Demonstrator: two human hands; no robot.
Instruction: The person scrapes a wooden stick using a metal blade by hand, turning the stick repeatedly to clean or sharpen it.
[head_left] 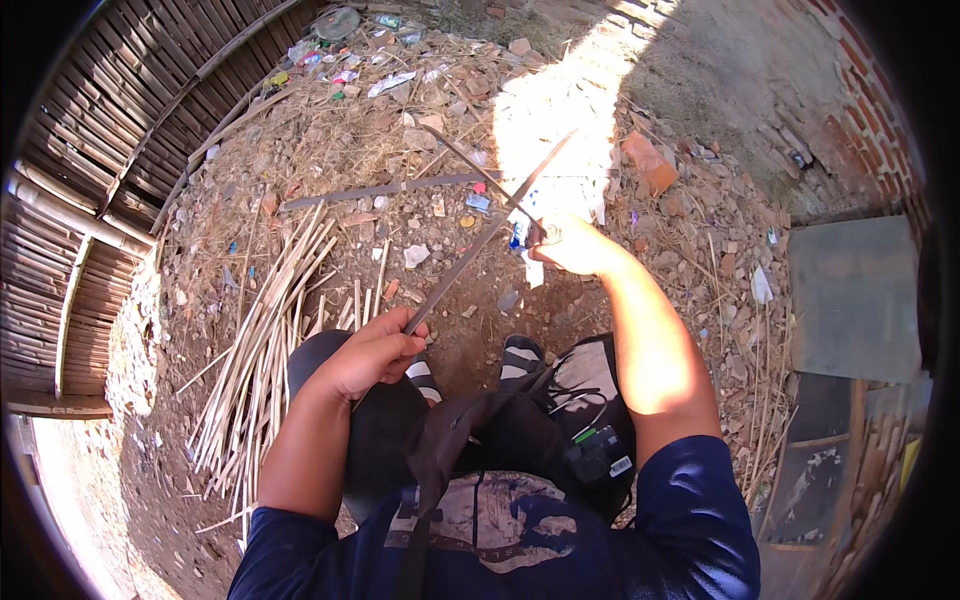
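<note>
My left hand (375, 352), by my left knee, is closed around the lower end of a long, thin brown bamboo strip (462, 262). The strip slants up and away to the right, its far end in bright sunlight. Farther forward, my right hand (568, 246) grips a narrow dark knife (480, 172), whose blade points away to the left. Blade and strip cross just beyond the right hand; whether they touch I cannot tell. The knife's handle is mostly hidden by my fingers. Another flat brown strip (385, 188) lies across the ground behind them.
A bundle of pale split sticks (265, 350) lies on the ground at left. Rubble and litter cover the dirt, with a broken brick (648, 163) at far right. A bamboo wall (120, 130) stands left; a grey panel (855, 300) is at right.
</note>
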